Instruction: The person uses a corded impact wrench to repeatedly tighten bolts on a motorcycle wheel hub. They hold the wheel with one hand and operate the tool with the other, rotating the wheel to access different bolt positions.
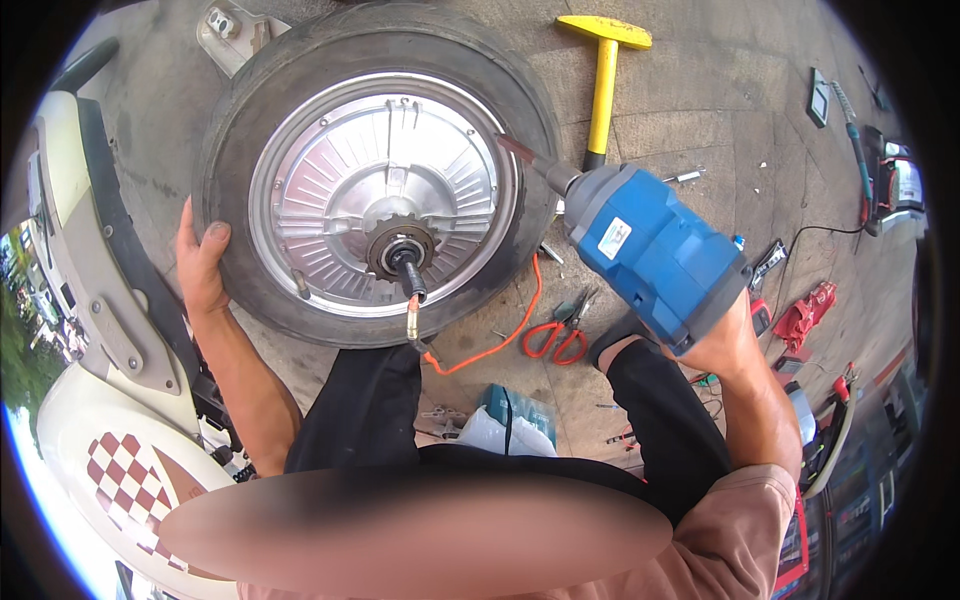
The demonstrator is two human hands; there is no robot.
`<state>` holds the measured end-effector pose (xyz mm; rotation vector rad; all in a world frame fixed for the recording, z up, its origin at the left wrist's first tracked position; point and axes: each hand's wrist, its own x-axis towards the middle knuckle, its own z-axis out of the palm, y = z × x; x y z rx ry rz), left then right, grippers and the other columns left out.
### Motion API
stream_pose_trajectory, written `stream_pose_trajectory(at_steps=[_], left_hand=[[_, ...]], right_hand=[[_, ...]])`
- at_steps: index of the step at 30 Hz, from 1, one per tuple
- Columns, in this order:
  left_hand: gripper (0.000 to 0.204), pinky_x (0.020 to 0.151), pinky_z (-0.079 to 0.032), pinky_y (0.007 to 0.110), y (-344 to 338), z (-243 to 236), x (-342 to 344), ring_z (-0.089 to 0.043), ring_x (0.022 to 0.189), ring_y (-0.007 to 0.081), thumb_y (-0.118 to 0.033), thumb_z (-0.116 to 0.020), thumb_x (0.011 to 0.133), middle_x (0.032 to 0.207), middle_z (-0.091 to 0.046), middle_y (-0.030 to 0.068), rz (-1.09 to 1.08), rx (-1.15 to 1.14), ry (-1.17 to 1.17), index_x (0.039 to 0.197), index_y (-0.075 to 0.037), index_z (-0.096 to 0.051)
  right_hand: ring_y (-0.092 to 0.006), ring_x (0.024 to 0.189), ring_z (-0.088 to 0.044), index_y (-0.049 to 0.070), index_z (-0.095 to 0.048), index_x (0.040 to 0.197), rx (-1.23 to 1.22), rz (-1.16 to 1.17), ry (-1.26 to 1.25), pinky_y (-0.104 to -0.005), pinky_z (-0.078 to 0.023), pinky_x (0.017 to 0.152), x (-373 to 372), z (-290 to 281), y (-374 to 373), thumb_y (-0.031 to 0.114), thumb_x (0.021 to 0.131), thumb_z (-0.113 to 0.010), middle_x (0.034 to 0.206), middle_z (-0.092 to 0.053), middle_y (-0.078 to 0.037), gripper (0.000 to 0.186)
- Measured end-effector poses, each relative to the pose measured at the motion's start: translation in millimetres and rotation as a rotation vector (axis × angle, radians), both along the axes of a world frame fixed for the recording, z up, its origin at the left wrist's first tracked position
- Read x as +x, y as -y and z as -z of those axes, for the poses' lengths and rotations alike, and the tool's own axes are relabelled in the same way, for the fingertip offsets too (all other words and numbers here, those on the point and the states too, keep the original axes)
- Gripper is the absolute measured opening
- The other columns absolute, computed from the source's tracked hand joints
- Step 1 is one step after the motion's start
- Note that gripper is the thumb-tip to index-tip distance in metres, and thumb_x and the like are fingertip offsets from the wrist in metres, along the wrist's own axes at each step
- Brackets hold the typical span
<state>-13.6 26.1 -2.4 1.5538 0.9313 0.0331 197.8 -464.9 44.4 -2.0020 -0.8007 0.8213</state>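
A hub motor wheel (345,160) with a black tyre and a silver ribbed cover faces me. My left hand (205,265) holds its left edge, thumb against the sidewall and fingers along the tread. In my right hand (725,345) is a blue cordless impact driver (650,245), its grip mostly hidden behind the body. The driver's long bit (525,155) points up and left, its tip over the rim's right edge near the tyre; whether it touches a bolt I cannot tell. An orange cable (500,345) comes from the axle at the sprocket (400,248).
A yellow hammer (603,80) lies beyond the driver. Red-handled scissors-like cutters (556,340) rest between wheel and my right leg. A teal box with a white bag (510,425) sits between my legs. A cream scooter body (110,430) stands at left; a red cloth (805,318) lies right.
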Motion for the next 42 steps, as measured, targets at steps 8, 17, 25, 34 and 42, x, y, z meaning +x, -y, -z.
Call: stream_pose_trajectory(at_steps=[8, 17, 25, 34, 42], left_hand=[[0.089, 0.108, -0.041, 0.033, 9.1, 0.2, 1.3, -0.055, 0.124, 0.0227, -0.018, -0.083, 0.074, 0.141, -0.053, 0.0143, -0.054, 0.067, -0.023, 0.149, 0.006, -0.041], [0.088, 0.109, -0.040, 0.033, 25.7, -11.6, 17.5, -0.056, 0.125, 0.0224, -0.019, -0.085, 0.074, 0.138, -0.057, 0.0146, 0.012, 0.075, 0.025, 0.147, 0.007, -0.043], [0.091, 0.111, -0.039, 0.034, 24.1, -8.5, 16.9, -0.055, 0.127, 0.0231, -0.021, -0.087, 0.073, 0.138, -0.056, 0.0174, 0.031, 0.054, 0.069, 0.146, 0.009, -0.043], [0.090, 0.111, -0.038, 0.034, 23.6, -9.7, 20.1, -0.055, 0.126, 0.0229, -0.021, -0.088, 0.072, 0.137, -0.057, 0.0176, 0.070, 0.061, 0.103, 0.145, 0.010, -0.044], [0.088, 0.111, -0.039, 0.033, 23.9, -9.2, 20.3, -0.056, 0.125, 0.0220, -0.015, -0.088, 0.072, 0.136, -0.058, 0.0166, 0.065, 0.011, 0.149, 0.144, 0.010, -0.044]], right_hand=[[-0.0180, 0.084, -0.066, 0.001, -0.067, 0.105, -0.009, 0.143, -0.066, -0.0336, -0.054, 0.074, -2.0, 15.2, -31.0, 0.008, 0.082, -0.077, 0.094, -0.070, -0.008, 0.027], [-0.0270, 0.093, -0.065, 0.002, -0.064, 0.110, -0.007, 0.183, -0.182, -0.0384, -0.051, 0.084, -0.3, 11.6, -65.4, 0.007, 0.078, -0.078, 0.103, -0.067, -0.013, 0.036], [-0.0188, 0.088, -0.063, 0.002, -0.064, 0.109, -0.084, 0.230, -0.203, -0.0344, -0.052, 0.080, 4.4, 4.0, -74.7, 0.010, 0.079, -0.078, 0.097, -0.066, -0.008, 0.034], [-0.0392, 0.089, -0.067, 0.001, -0.067, 0.113, -0.211, -0.202, 0.101, -0.0409, -0.053, 0.081, 68.5, -25.7, -99.8, 0.009, 0.071, -0.077, 0.095, -0.070, -0.019, 0.043], [-0.0441, 0.080, -0.062, 0.001, -0.067, 0.107, -0.148, -0.246, 0.110, -0.0411, -0.054, 0.074, 75.9, -30.7, -110.0, 0.006, 0.068, -0.074, 0.086, -0.067, -0.023, 0.039]])
